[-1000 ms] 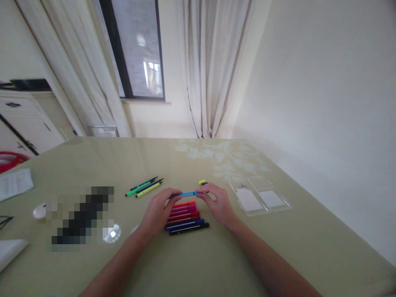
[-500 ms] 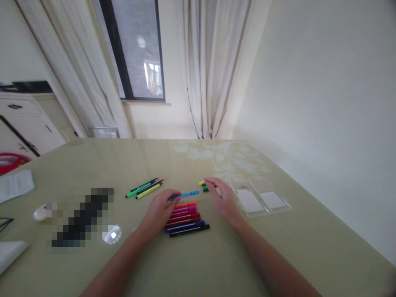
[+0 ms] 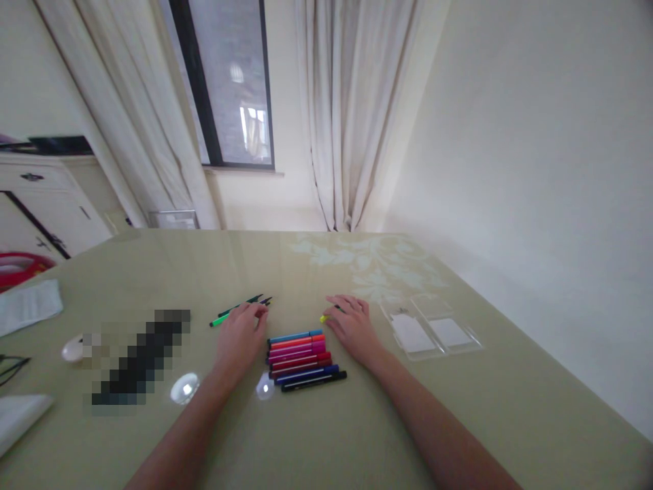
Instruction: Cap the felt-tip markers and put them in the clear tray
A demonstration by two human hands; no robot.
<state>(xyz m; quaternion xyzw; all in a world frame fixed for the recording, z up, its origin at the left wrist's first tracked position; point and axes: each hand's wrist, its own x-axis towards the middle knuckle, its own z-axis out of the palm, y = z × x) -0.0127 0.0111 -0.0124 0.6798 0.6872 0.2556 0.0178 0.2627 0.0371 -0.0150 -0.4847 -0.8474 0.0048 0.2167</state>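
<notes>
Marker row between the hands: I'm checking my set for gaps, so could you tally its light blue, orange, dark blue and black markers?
Light blue marker: 1
Orange marker: 1
Dark blue marker: 1
Black marker: 1
Total in these four colours: 4

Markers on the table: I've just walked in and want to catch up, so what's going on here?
A person is busy with both hands. The left hand is over loose pens, including a bright green pen; the right hand is at a small yellow cap. Whether either hand is gripping anything is hard to tell. Between them, a row of markers lies on the table, light blue farthest away and black nearest. A clear plastic case lies to the right.
</notes>
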